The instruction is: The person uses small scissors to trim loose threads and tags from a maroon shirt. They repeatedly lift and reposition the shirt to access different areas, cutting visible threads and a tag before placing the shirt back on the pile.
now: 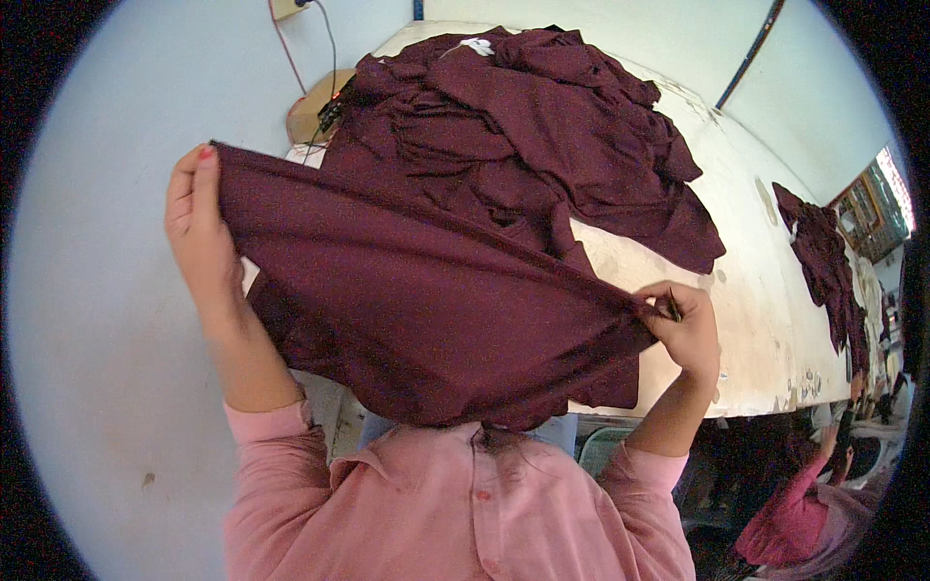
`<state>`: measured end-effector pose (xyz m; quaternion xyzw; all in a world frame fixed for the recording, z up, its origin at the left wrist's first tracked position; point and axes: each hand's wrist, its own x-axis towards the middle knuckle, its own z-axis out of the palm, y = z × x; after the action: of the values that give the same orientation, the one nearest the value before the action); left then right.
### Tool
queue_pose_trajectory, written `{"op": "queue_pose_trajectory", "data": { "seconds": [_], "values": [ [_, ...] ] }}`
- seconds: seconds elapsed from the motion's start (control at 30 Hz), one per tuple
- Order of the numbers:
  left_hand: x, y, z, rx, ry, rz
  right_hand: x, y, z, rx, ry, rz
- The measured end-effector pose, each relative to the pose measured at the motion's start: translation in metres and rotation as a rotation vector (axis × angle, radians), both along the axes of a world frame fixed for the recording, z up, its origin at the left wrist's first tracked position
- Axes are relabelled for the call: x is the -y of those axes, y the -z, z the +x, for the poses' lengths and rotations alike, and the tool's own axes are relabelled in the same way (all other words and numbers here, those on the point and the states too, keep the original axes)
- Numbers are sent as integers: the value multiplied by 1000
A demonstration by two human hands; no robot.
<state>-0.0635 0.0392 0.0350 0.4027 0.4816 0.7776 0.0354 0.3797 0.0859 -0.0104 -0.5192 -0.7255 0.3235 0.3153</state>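
A dark maroon piece of cloth (417, 290) is stretched out in front of my chest, its upper edge slanting down from left to right. At its upper left corner my left hand (201, 218) is raised and pinches the fabric between thumb and fingers. My right hand (690, 329), lower down, grips the right end, where the cloth bunches into folds. A small dark object (675, 306) shows among the right-hand fingers; its kind is unclear. The lower part of the cloth hangs over the table's near edge, close to my body.
Behind the cloth, a large heap of maroon fabric (542, 116) covers much of the pale table (746, 320). More maroon fabric (823, 266) lies at the far right. A wall (107, 290) borders the left side. Another person in a pink sleeve (790, 518) is at the lower right.
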Motion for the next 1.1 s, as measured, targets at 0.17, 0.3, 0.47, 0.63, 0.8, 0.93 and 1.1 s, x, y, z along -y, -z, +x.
{"op": "queue_pose_trajectory", "data": {
  "seconds": [0.17,0.3,0.47,0.63,0.8,0.93,1.1],
  "values": [
    [16,-6,-38,-20,-11,42,-18,4,-11,148,286,685],
    [32,-4,-54,10,1,34,-28,-1,-2,111,524,868],
    [29,22,-85,101,11,-68,-25,-4,42,-718,104,147],
    [21,59,-99,76,-140,-200,-15,2,32,-847,102,-68],
    [2,57,-62,-722,-631,-463,-7,-1,-1,-944,212,-40],
    [-1,19,102,-517,394,-305,5,-14,-66,-497,-207,-33],
    [-20,14,159,-608,941,-508,13,-7,-92,-537,-227,182]
  ]
}}
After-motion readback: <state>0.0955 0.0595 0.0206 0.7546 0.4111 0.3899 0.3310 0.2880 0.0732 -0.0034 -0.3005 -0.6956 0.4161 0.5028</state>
